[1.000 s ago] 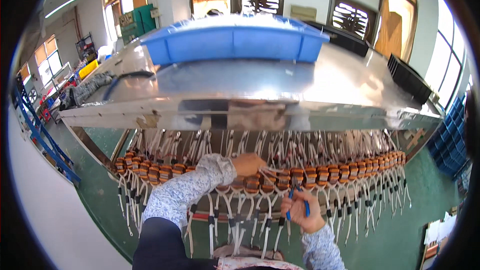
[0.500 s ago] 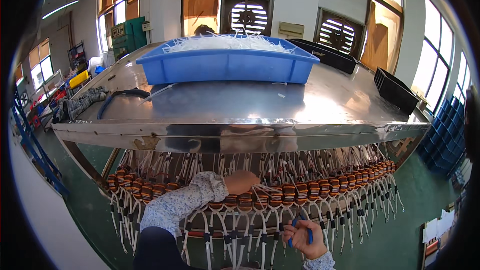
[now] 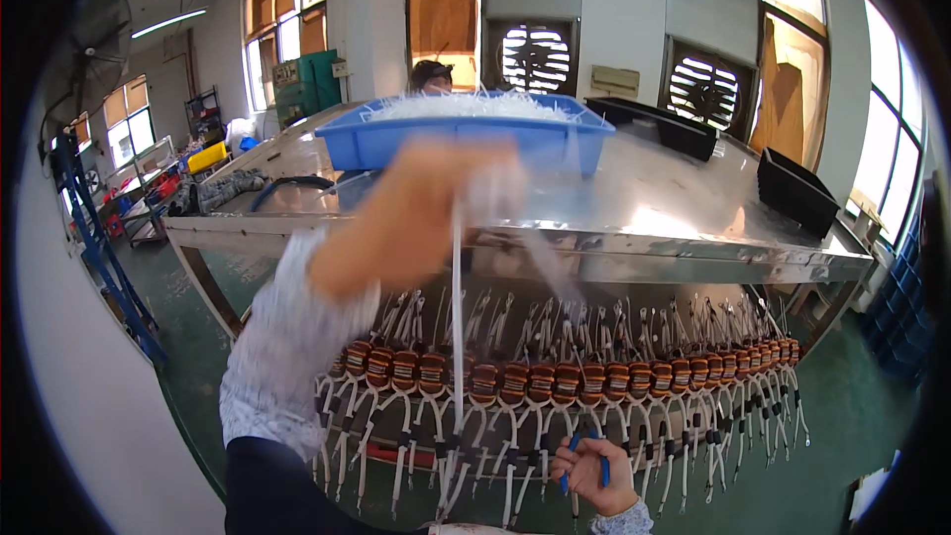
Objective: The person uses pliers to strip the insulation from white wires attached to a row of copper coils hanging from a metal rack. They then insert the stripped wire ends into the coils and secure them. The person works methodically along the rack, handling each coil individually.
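Observation:
My left hand [image 3: 411, 208], blurred by motion, is raised in front of the table's edge, just short of the blue bin. From its closed fingers hangs a long white strip [image 3: 458, 317] that looks like a cable tie. Lower right, my right hand [image 3: 606, 474] is closed around blue-handled pliers [image 3: 605, 472]; their jaws are hard to make out. Between and beyond my hands runs a row of copper-wound ring coils [image 3: 515, 383], with white sleeved leads [image 3: 511, 476] hanging from them. My left sleeve hides the row's left end.
On the metal table [image 3: 674, 193] stands a blue bin [image 3: 347, 149] heaped with thin white strips [image 3: 466, 107]. Black trays [image 3: 797, 193] lie at the right. A dark hose [image 3: 287, 181] and a grey cloth bundle [image 3: 230, 188] lie at the left. Behind the bin, a person's head [image 3: 431, 74] shows.
My left hand has risen from the coils to the height of the tabletop, with the white strip in it. My right hand still holds the pliers. The view has shifted left.

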{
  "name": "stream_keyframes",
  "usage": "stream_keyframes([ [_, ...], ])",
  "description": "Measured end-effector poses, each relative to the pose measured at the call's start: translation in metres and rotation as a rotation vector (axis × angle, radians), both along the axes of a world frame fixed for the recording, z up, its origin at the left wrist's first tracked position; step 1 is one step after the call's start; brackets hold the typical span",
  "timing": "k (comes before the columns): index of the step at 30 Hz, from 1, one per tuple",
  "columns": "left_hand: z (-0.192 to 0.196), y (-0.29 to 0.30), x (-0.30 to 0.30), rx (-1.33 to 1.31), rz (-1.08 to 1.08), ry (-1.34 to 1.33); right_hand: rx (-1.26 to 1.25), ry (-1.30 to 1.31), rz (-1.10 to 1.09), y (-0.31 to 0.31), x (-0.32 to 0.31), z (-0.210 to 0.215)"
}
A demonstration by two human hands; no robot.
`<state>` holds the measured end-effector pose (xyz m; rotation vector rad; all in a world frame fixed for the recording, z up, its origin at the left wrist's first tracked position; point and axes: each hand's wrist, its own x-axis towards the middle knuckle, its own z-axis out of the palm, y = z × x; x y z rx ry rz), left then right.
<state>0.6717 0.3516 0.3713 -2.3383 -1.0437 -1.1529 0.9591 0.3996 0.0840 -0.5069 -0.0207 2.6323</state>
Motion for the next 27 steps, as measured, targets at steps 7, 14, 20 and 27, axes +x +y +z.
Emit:
stream_keyframes([
  [7,0.069,0.172,-0.114,0.068,0.873,-0.073,0.243,0.032,-0.080,-0.020,0.030,-0.016],
  [14,0.056,0.164,-0.078,0.146,0.577,-0.079,0.235,-0.068,-0.209,-0.014,0.093,-0.052],
  [20,0.050,0.056,-0.034,-0.170,0.383,-0.139,0.241,-0.145,-0.279,-0.016,0.108,-0.058],
  [27,-0.008,-0.013,-0.160,-0.252,1.055,0.119,0.258,-0.081,-0.222,0.000,0.088,-0.043],
])
